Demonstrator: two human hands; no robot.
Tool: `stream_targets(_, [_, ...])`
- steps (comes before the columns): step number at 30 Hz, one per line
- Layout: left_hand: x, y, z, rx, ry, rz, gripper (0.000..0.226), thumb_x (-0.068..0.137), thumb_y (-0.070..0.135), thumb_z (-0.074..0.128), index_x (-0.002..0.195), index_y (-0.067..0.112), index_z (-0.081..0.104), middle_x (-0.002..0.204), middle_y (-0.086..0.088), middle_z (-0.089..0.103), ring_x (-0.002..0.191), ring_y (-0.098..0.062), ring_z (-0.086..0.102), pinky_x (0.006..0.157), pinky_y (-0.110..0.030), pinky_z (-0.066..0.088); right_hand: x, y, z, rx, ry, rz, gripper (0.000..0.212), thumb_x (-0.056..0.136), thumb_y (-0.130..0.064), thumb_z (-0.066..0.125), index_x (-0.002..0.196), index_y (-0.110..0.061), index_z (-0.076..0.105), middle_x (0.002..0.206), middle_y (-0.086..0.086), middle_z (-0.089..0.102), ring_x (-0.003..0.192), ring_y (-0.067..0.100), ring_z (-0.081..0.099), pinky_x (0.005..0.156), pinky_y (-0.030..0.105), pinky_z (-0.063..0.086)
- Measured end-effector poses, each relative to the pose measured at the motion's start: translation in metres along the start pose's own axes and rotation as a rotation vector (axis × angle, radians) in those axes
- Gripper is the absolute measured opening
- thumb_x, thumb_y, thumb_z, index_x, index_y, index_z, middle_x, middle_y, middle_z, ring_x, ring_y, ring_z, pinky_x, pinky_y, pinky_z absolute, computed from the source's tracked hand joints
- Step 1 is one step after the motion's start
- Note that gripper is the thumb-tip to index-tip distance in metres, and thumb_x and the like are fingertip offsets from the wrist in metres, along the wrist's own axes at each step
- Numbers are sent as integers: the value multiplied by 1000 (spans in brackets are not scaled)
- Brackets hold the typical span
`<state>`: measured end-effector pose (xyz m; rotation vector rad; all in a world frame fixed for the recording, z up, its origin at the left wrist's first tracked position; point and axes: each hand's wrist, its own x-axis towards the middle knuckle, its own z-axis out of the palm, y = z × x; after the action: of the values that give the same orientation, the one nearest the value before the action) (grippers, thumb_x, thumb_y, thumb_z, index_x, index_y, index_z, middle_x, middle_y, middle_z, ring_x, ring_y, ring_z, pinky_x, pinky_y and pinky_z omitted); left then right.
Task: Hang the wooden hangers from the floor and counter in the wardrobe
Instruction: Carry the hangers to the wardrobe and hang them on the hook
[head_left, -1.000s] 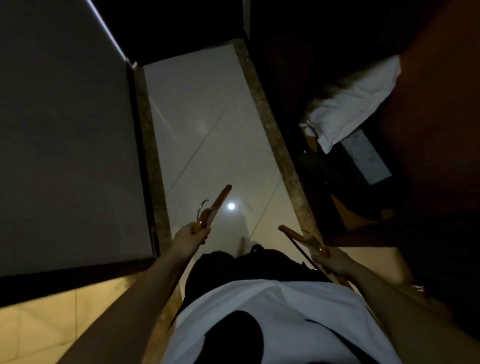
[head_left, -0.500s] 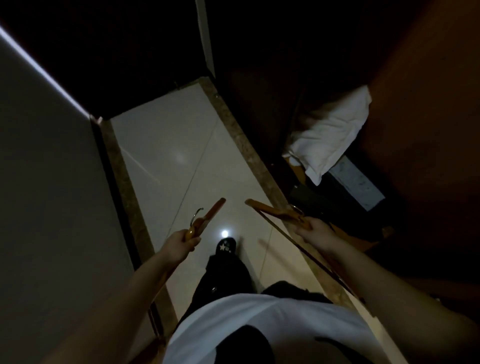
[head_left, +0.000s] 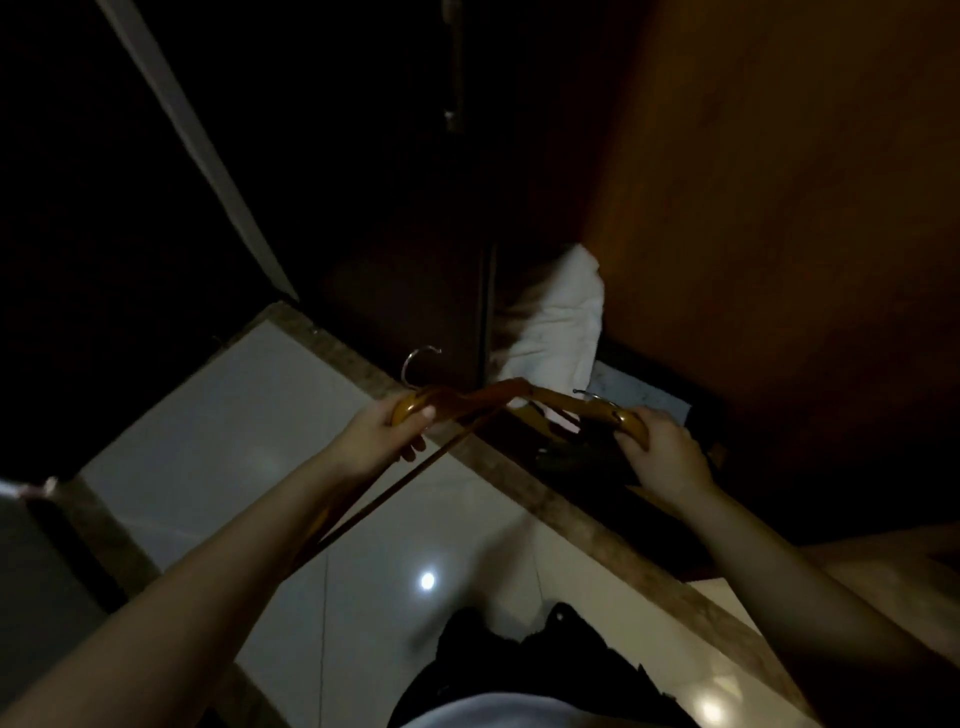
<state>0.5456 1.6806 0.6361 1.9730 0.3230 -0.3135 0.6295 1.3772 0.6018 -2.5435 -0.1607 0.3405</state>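
Note:
My left hand (head_left: 382, 434) grips a wooden hanger (head_left: 457, 400) near its metal hook, which points up. The hanger's thin lower bar slants down under my left forearm. My right hand (head_left: 662, 449) grips a second wooden hanger (head_left: 576, 408) near its own small hook. The free ends of the two hangers cross or touch at the middle of the view. Both hang in front of the open wardrobe (head_left: 779, 208), whose brown inner wall fills the right side. The room is dim, and no rail is visible.
A folded white cloth (head_left: 558, 322) lies on the wardrobe's bottom, beside a pale flat sheet (head_left: 631, 395). A dark door with a metal handle (head_left: 452, 73) stands at the back. Glossy white floor tiles (head_left: 218, 436) with a brown border strip lie below.
I have turned toward the wardrobe. Both hands have risen and come closer together, so the two hangers now meet in front of the white cloth.

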Motion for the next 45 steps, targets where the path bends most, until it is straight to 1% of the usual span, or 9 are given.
stream_targets(10, [71,147,13,31,-178,358,18,87,14,61,104,19,59,74,2,62,57,2,61,52,-11,47,26,16,-120,52,376,104,31,93,-27,51,120,-13,56,110,10,58,108,30,54,91,42,44])
stream_targets(15, [94,223,26,104,-211,483,9,89,17,59,97,21,59,79,-2,66,60,0,65,53,-15,48,38,21,-188,105,489,44,31,92,-23,54,121,-14,58,112,9,60,109,28,54,88,33,40])
stream_targets(21, [104,320,38,184,-286,614,19,93,21,51,104,7,57,85,-1,62,67,1,64,56,-11,48,59,16,-276,131,607,-82,25,87,-29,62,111,-21,62,88,-3,61,96,24,60,80,32,45])
stream_targets(25, [112,377,38,264,-194,767,21,92,22,53,99,3,58,77,2,55,61,3,54,59,-9,44,80,10,-337,88,655,-128,37,89,-38,57,121,-22,55,100,1,60,104,27,57,90,49,49])
stream_targets(31, [125,446,30,252,7,942,19,87,25,60,96,8,63,77,2,60,63,0,58,57,-12,46,108,-7,-408,51,687,-197,49,88,-43,56,127,-13,52,110,9,61,107,32,56,89,51,50])
stream_targets(33, [132,467,26,243,64,998,20,86,26,61,99,11,64,85,-3,65,72,-6,62,63,-17,51,119,-14,-429,71,701,-220,53,87,-44,56,128,-12,51,111,9,60,105,30,57,86,46,51])
stream_targets(38, [151,516,18,267,152,1102,21,85,29,62,98,12,63,87,-5,65,75,-14,63,67,-27,51,141,-37,-483,118,753,-285,36,88,-37,58,110,-9,59,74,-11,47,81,18,50,55,18,34])
stream_targets(41, [167,544,13,286,200,1160,20,85,30,62,97,14,62,86,-4,64,75,-12,62,65,-21,50,153,-53,-514,160,784,-324,24,90,-30,57,104,-11,60,75,-8,53,77,18,57,55,19,37])
stream_targets(45, [198,570,6,264,251,1202,20,84,31,62,99,17,60,92,1,65,80,-8,65,63,-16,52,180,-72,-548,194,876,-347,35,88,-28,61,117,-9,55,105,3,59,101,23,58,73,27,46])
